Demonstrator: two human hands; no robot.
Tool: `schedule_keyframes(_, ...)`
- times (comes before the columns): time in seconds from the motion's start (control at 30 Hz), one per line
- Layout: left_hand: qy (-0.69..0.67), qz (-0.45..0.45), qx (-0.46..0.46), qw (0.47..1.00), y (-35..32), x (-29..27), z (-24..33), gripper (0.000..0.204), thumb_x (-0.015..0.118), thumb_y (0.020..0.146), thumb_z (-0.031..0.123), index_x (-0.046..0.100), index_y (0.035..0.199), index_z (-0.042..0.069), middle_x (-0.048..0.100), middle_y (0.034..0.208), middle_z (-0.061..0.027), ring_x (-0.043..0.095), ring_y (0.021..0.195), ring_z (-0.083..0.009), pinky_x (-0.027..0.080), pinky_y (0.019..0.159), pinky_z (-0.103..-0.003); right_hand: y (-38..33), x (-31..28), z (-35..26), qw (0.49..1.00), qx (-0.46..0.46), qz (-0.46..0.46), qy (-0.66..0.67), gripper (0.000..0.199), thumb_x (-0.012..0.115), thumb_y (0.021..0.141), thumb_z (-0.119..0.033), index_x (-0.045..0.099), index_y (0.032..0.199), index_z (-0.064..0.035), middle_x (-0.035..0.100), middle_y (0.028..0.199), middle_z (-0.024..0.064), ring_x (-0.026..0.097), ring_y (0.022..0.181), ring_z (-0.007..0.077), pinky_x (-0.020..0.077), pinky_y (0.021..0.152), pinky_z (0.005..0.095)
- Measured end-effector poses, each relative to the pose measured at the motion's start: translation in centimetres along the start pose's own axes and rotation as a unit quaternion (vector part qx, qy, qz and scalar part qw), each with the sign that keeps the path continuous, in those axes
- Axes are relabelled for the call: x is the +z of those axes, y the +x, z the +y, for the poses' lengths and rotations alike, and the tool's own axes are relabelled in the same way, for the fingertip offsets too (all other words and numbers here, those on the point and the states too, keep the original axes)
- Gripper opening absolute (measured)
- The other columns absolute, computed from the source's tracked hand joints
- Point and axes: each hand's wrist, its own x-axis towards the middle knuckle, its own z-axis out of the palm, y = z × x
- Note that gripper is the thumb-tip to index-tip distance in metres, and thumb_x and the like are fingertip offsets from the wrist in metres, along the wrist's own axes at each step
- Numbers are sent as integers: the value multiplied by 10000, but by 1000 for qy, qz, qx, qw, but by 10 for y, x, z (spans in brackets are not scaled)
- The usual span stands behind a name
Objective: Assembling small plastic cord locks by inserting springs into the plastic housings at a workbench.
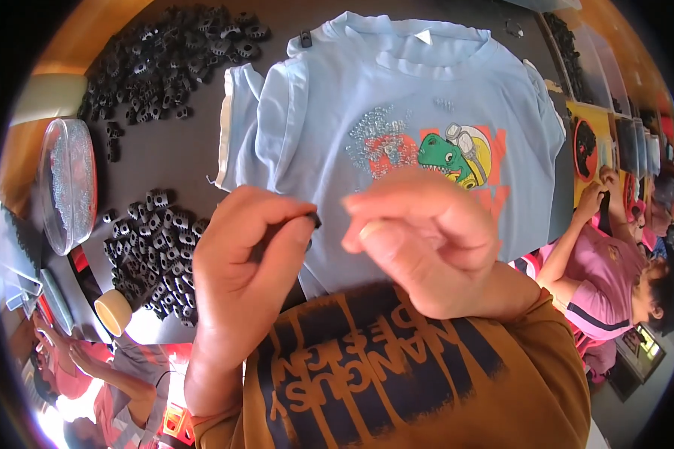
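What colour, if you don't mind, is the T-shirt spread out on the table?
The T-shirt is light blue, with a green dinosaur print; the head view shows it.

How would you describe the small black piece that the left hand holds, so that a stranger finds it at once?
Start at the light blue T-shirt spread on the dark table. At its lower left edge the left hand is raised, and the small black piece is pinched at its fingertips. Similar black pieces lie in heaps on the table, but this is the only one held in the air.

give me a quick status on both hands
Left hand pinching small black plastic piece. Right hand empty, fingers curled, beside it. Light blue dinosaur-print t-shirt beneath.
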Motion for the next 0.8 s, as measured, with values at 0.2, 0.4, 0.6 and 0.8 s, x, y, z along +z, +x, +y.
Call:
schedule_keyframes(0.2, 247, 21, 87, 965, -1, 11, -12, 161, 638, 789, -10, 624, 949, -10, 575, 861, -141, 588, 760, -296, 471, 680, -341, 0, -1, 2, 997, 23, 24, 64, 204, 551, 918, -43, 567, 1104, 39, 621, 873, 81, 586, 779, 111, 462, 686, 247)
schedule_keyframes(0.4, 78, 68, 37, 994, -18, 5, -2, 284, 617, 761, -86, 615, 1030, 7, 582, 911, -102, 583, 739, -162, 459, 653, -263, -4, 1, 3, 993, 91, 4, 77, 226, 564, 904, -14, 570, 1125, 31, 612, 958, 63, 585, 854, 110, 451, 761, 240)
schedule_keyframes(0.6, -13, 128, -5, 992, -38, 4, 18, 331, 630, 747, -108, 587, 1067, -33, 619, 957, -129, 616, 776, -155, 487, 690, -235, 2, -1, 3, 992, 53, -118, -7, 251, 606, 878, -11, 578, 1124, 30, 618, 976, 73, 598, 869, 145, 459, 780, 271)
schedule_keyframes(0.8, 176, 61, 179, 966, -41, -3, 15, 314, 685, 715, -78, 601, 1009, -6, 644, 938, -148, 644, 781, -251, 514, 686, -303, -2, -1, -3, 986, 73, -149, -4, 235, 666, 816, 15, 618, 1045, 21, 645, 940, 100, 618, 834, 174, 463, 726, 280)
